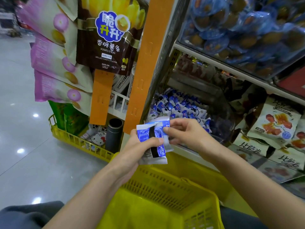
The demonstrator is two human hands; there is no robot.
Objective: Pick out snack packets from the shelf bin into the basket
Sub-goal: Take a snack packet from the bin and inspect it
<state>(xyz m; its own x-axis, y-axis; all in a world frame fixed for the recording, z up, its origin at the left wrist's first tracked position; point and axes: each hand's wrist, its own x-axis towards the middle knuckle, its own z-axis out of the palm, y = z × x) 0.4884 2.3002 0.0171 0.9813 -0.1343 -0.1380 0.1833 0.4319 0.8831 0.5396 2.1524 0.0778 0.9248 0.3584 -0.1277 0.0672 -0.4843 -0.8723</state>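
Several snack packets (152, 141), blue and white, are held as a small stack in the left grip (137, 152), with the thumb laid across the front. The right grip (186, 134) is closed in a pinch on the upper edge of the stack, seemingly so that one packet can be added to it or squared against the others. The stack is held directly above the near wall of the yellow basket (189, 181), so it would probably be caught by the basket when let go. No packets can be made out in the visible part of the basket.

More of the same packets are heaped (179, 106) in the clear shelf bin (222, 124), just behind the hands and above the basket's far rim. The way back to that bin is bounded on the left by an orange upright strip (145, 63) and overhung by a shelf of blue-wrapped goods (239, 27), so a low reach under the shelf is likely called for.

A brown potato-stick bag (109, 35) and pink bags (56, 63) are hung to the left. A yellow wire rack (74, 138) is set on the floor below them. Pale bags with red pictures (277, 124) are stacked to the right of the bin.
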